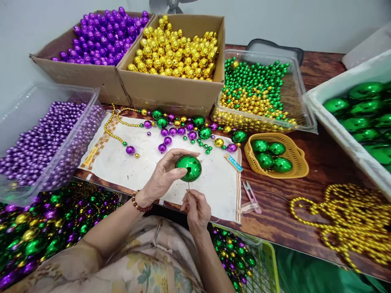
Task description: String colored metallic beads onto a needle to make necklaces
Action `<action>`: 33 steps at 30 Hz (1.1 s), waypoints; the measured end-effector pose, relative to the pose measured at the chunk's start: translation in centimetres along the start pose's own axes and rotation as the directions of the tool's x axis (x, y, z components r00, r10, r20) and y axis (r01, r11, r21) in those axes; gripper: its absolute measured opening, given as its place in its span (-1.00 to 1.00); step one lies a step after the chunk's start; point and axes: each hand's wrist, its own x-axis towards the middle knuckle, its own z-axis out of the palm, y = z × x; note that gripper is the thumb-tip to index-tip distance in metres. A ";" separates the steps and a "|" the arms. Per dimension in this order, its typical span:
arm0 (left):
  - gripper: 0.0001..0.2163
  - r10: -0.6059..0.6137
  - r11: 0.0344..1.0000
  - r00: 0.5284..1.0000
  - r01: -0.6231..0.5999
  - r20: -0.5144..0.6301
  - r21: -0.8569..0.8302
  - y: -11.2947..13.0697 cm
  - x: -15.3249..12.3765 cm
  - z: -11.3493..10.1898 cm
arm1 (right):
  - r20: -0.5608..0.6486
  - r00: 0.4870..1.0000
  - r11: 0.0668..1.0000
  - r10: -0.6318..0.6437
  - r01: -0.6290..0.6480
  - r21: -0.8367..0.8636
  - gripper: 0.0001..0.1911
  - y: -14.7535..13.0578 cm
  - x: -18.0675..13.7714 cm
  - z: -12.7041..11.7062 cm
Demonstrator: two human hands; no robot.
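My left hand point(165, 175) grips a large shiny green ball point(193, 170) between thumb and fingers, above the white cloth point(143, 162). Just below it, my right hand point(197, 207) pinches a thin needle point(188, 186) that points up at the ball's underside. Whether its tip is inside the ball I cannot tell. Beyond my hands, a string of gold beads point(110, 130) runs along the cloth's back edge among loose purple balls point(172, 131), green balls point(205, 133) and gold balls point(218, 142). A small blue packet point(233, 162) lies at the cloth's right side.
Behind stand cardboard boxes of purple balls point(106, 36) and gold balls point(174, 49). Clear tubs hold purple beads point(49, 138) and mixed green-gold beads point(253, 85). At right are a yellow basket point(301, 162), thread snips point(252, 197), gold bead strands point(357, 219) and a white foam box point(317, 95).
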 end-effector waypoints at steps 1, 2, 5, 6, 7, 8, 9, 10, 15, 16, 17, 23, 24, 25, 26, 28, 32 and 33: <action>-0.60 0.001 1.000 1.000 0.000 -0.016 0.027 -0.1 -0.1 0.0 | 0.013 1.000 1.000 -0.020 0.020 -0.024 -0.79 0.0 0.1 -0.1; -0.57 0.007 0.998 0.999 -0.005 -0.037 0.055 -0.3 -0.2 -0.1 | 0.025 0.999 0.998 -0.036 0.037 -0.046 -0.78 0.0 0.2 -0.1; -0.52 0.043 0.991 0.993 -0.028 -0.113 0.128 -0.8 -0.4 -0.1 | 0.042 0.998 0.994 -0.056 0.060 -0.090 -0.76 0.1 0.2 -0.1; -0.52 0.058 0.989 0.989 -0.038 -0.139 0.142 -1.0 -0.4 -0.1 | 0.048 0.998 0.994 -0.049 0.053 -0.097 -0.77 0.2 0.1 -0.1; -0.53 0.075 0.988 0.984 -0.051 -0.163 0.147 -1.0 -0.3 -0.2 | 0.056 0.998 0.994 -0.038 0.043 -0.103 -0.77 0.3 0.0 0.0; -0.54 0.089 0.988 0.979 -0.063 -0.182 0.142 -1.1 -0.3 -0.2 | 0.065 0.998 0.994 -0.026 0.033 -0.107 -0.78 0.5 -0.2 0.0; -0.55 0.099 0.989 0.975 -0.073 -0.199 0.130 -1.0 -0.1 -0.2 | 0.074 0.997 0.994 -0.017 0.025 -0.110 -0.79 0.7 -0.5 0.0; -0.57 0.106 0.990 0.971 -0.083 -0.214 0.114 -0.9 0.0 -0.2 | 0.079 0.997 0.994 -0.010 0.019 -0.112 -0.80 0.9 -0.8 0.0; -0.62 0.043 0.999 0.965 -0.042 -0.257 0.009 0.2 0.9 -0.2 | 0.058 0.998 0.994 0.019 -0.013 -0.105 -0.82 1.8 -2.4 0.1; -0.61 0.026 0.999 0.966 -0.030 -0.255 -0.010 0.4 1.0 -0.2 | 0.055 0.998 0.995 0.019 -0.013 -0.102 -0.82 1.9 -2.6 0.2; -0.61 0.016 0.999 0.968 -0.023 -0.252 -0.025 0.5 1.1 -0.1 | 0.054 0.998 0.995 0.016 -0.011 -0.098 -0.82 2.0 -2.8 0.3; -0.61 -0.007 0.998 0.976 -0.006 -0.219 -0.055 0.4 1.1 0.1 | 0.049 0.999 0.999 0.007 -0.005 -0.047 -0.84 1.8 -3.1 1.3; -0.61 -0.007 0.999 0.977 -0.003 -0.214 -0.050 0.2 1.0 0.1 | 0.038 0.999 0.999 0.021 -0.019 -0.038 -0.85 1.7 -3.0 1.4; -0.61 -0.006 0.999 0.978 -0.003 -0.209 -0.041 0.0 0.9 0.1 | 0.022 0.999 0.999 0.038 -0.037 -0.025 -0.85 1.6 -2.9 1.6; -0.60 -0.002 1.000 0.980 -0.004 -0.198 -0.028 -0.3 0.7 0.1 | 0.002 0.998 0.998 0.055 -0.055 -0.010 -0.86 1.4 -2.7 1.8; -0.58 0.014 1.000 0.985 -0.014 -0.170 0.001 -1.0 0.2 0.0 | -0.038 0.995 0.996 0.092 -0.091 0.021 -0.87 1.2 -2.3 2.0; -0.56 0.096 0.994 0.989 -0.089 -0.116 0.066 -1.9 -0.6 -0.3 | -0.025 0.993 0.992 0.114 -0.113 0.052 -0.90 0.9 -1.2 2.1; -0.57 0.130 0.989 0.986 -0.121 -0.106 0.088 -2.0 -0.8 -0.3 | -0.010 0.994 0.992 0.109 -0.109 0.056 -0.90 0.8 -1.0 2.0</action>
